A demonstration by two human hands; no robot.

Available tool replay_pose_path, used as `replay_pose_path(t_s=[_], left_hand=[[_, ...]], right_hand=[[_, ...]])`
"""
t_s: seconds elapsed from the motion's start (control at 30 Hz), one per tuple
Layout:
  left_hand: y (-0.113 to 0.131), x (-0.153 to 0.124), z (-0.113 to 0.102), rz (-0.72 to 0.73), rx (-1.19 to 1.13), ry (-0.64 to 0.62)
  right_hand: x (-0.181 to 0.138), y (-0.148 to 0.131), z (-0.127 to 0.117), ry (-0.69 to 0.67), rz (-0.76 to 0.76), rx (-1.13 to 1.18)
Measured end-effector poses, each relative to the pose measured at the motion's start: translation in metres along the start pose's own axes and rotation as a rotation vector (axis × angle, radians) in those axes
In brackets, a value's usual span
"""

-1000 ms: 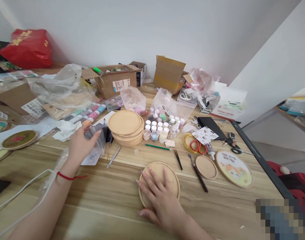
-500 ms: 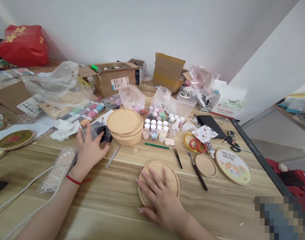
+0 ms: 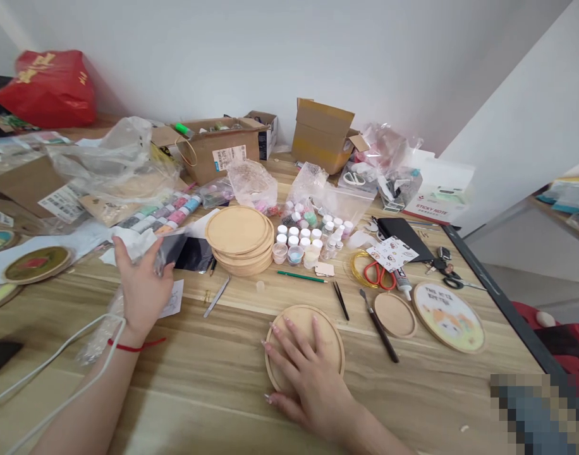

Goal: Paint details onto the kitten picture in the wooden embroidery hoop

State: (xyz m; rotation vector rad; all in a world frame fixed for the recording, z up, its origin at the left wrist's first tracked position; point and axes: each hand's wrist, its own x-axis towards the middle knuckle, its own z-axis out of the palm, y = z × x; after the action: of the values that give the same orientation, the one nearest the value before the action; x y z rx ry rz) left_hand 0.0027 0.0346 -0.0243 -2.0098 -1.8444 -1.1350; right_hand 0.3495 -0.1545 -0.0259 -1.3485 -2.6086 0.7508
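My right hand [image 3: 311,373] lies flat with spread fingers on a round wooden disc with a raised rim [image 3: 334,325]. My left hand [image 3: 145,284] is open, fingers apart, over the table's left side. Its fingertips are close to a crumpled white tissue [image 3: 133,241] and a dark, shiny flat packet [image 3: 195,254]; whether they touch is unclear. A small white paper with faint lines [image 3: 174,299] shows beside that hand's wrist. Right of the packet rises a stack of round wooden discs [image 3: 237,230]. A silver pair of tweezers [image 3: 217,297] lies in front of the stack.
Several white-lidded jars [image 3: 299,238] stand behind a green pencil [image 3: 301,277]. Black tweezers [image 3: 341,301], a palette knife [image 3: 379,325], a small wooden ring tray [image 3: 394,314] and a painted round piece [image 3: 449,316] lie rightward. A white cable [image 3: 57,351] crosses near my left forearm.
My left hand has moved left, away from the dark packet, and its fingers have spread. The small white paper now shows beside it. My right hand stays on the disc.
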Motion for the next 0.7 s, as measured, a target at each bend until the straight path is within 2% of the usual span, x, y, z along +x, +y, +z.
replay_pose_path(t_s=[0.1,0.2,0.33,0.4,0.47,0.57,0.63,0.7], left_hand=[[-0.004,0.003,-0.004,0.027,0.001,0.104],[0.0,0.003,-0.004,0.066,-0.031,0.102],[0.016,0.001,-0.001,0.003,-0.334,-0.098],[0.021,-0.002,0.0,-0.057,-0.43,-0.131],[0.021,-0.004,0.0,-0.065,-0.399,-0.186],[0.016,-0.005,0.001,0.015,-0.278,-0.343],[0.014,-0.004,0.004,0.078,-0.161,-0.452],[0.015,-0.004,0.009,0.081,-0.006,-0.531]], right_hand=[[-0.001,0.0,0.0,-0.008,0.001,0.006],[-0.001,0.0,0.001,-0.007,0.001,0.009],[-0.002,0.0,0.002,0.005,0.0,0.009],[-0.002,0.0,0.003,0.01,0.0,0.008],[-0.001,0.0,0.003,0.008,-0.004,0.008],[-0.001,0.0,0.002,0.008,-0.005,0.005],[-0.001,0.0,0.001,0.015,0.0,0.001],[-0.001,-0.001,0.0,0.018,0.002,0.001]])
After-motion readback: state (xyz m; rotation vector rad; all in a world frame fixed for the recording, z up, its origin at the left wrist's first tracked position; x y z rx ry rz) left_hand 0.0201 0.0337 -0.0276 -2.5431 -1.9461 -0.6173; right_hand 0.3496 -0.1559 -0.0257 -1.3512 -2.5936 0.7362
